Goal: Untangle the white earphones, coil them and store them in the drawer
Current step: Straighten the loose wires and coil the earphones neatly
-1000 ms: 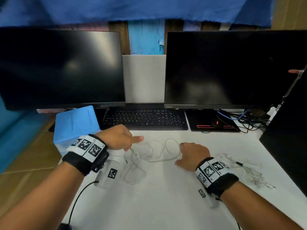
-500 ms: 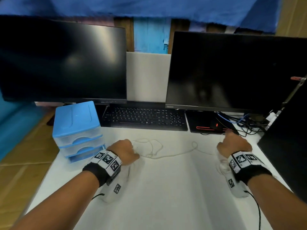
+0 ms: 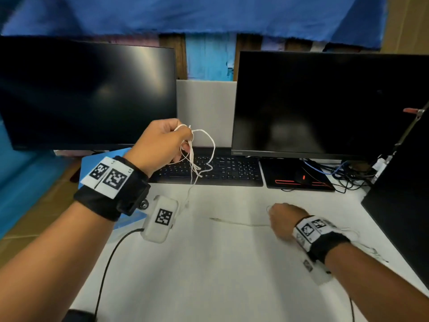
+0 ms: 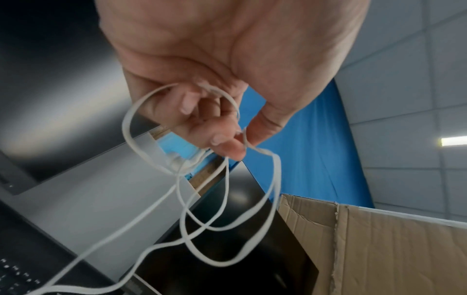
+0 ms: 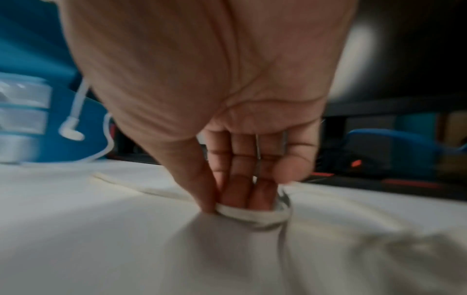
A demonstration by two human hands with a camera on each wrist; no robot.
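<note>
My left hand [image 3: 185,140] is raised above the keyboard and grips several loops of the white earphones [image 3: 210,145], which dangle from its fingers. In the left wrist view the thumb and fingers of that hand [image 4: 240,143] pinch the cable [image 4: 125,127]. From there one strand drops to the white table [image 3: 220,275] and runs right to my right hand [image 3: 272,214]. The right hand [image 5: 242,209] pinches the cable [image 5: 252,216] down against the table. An earbud [image 5: 70,131] hangs at the left. The blue drawer unit [image 3: 97,159] is mostly hidden behind my left wrist.
Two dark monitors [image 3: 88,94] [image 3: 325,101] stand behind a black keyboard [image 3: 232,168]. A black mouse pad [image 3: 297,180] and tangled cables [image 3: 343,168] lie at the back right. A black panel [image 3: 399,217] borders the right edge. Thin clear wires [image 3: 371,249] lie beside my right wrist.
My left hand has risen off the table, lifting loops of cable with it. My right hand has come back leftward and nearer, still on the cable.
</note>
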